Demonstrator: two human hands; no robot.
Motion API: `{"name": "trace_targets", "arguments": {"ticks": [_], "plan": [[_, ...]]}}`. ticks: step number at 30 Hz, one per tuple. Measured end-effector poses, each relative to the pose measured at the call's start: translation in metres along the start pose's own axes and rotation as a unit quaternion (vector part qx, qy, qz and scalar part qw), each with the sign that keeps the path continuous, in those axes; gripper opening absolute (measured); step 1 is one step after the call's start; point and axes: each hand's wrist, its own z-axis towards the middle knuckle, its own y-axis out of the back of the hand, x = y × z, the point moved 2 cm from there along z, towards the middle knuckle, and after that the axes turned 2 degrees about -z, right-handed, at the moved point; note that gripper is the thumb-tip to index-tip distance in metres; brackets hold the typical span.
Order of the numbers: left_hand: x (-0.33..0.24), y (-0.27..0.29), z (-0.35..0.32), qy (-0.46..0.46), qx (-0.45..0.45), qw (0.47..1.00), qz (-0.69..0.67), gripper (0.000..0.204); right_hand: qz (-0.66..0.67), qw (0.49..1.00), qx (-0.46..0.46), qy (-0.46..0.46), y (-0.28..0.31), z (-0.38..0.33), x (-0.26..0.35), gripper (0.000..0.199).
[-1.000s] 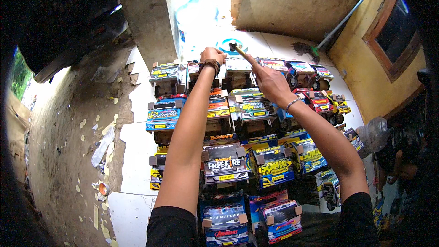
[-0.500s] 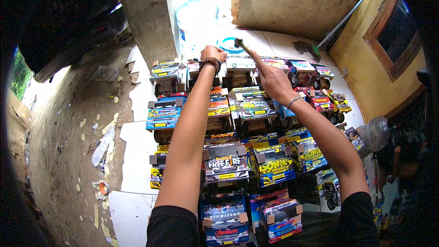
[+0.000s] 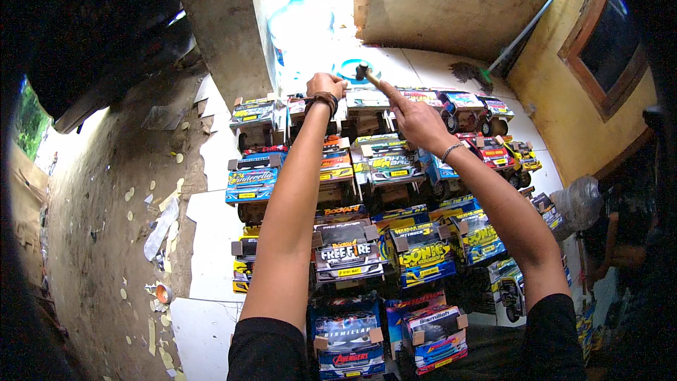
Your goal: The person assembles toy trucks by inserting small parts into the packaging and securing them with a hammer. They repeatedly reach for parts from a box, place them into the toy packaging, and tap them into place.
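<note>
L. hand [image 3: 326, 85], approx. 12 o'clock from view ctr.: fingers bent; can't tell if tips pinch anything. R. hand [image 3: 422, 121], 2 o'clock: fingers wrapped round hammer [image 3: 364, 72]; hammer's head approx. 12 o'clock, overlapping blue-rimmed basin [image 3: 338, 68] in view. White-topped toy truck [image 3: 367, 101], 12 o'clock, nr. both hands. Printed toy trucks [image 3: 348, 250] in rows, ctr. to 6 o'clock. Lg. clear water bottle [image 3: 300, 21], approx. 11:30.
</note>
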Motion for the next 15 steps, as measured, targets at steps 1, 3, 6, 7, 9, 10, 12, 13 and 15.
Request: {"name": "trace_targets", "arguments": {"ticks": [1,3,6,7,9,10,12,13,15], "plan": [[0.001,-0.001,0.001,-0.003,-0.003,1.0,0.002,0.016,0.0,1.0,0.016,0.008,0.0,0.0,0.0,0.05],[0.004,-0.002,0.004,-0.019,0.0,1.0,0.002,0.017,-0.013,0.999,0.053,0.002,0.006,0.002,-0.001,0.048],[0.007,-0.004,0.008,-0.034,-0.015,0.999,0.03,0.019,0.059,0.997,-0.048,-0.017,0.04,-0.007,0.0,0.05],[0.007,-0.004,0.008,-0.07,-0.022,0.996,0.056,0.02,0.072,0.994,-0.068,-0.055,0.059,-0.017,-0.003,0.05],[0.008,-0.002,0.009,-0.064,-0.016,0.997,0.049,0.025,0.156,0.972,-0.156,-0.08,0.104,-0.047,-0.003,0.049],[0.01,-0.002,0.008,-0.056,-0.007,0.998,-0.005,0.028,0.197,0.957,-0.202,-0.07,0.128,-0.069,0.0,0.049],[0.012,0.002,0.008,-0.048,0.012,0.998,-0.036,0.034,0.291,0.93,-0.212,-0.073,0.182,-0.114,0.004,0.037],[0.012,0.003,0.009,-0.051,0.01,0.998,-0.021,0.033,0.306,0.925,-0.208,-0.084,0.208,-0.137,0.009,0.037],[0.01,0.007,0.014,-0.065,-0.001,0.997,-0.038,0.031,0.334,0.913,-0.142,-0.189,0.259,-0.189,0.023,0.042]]}}
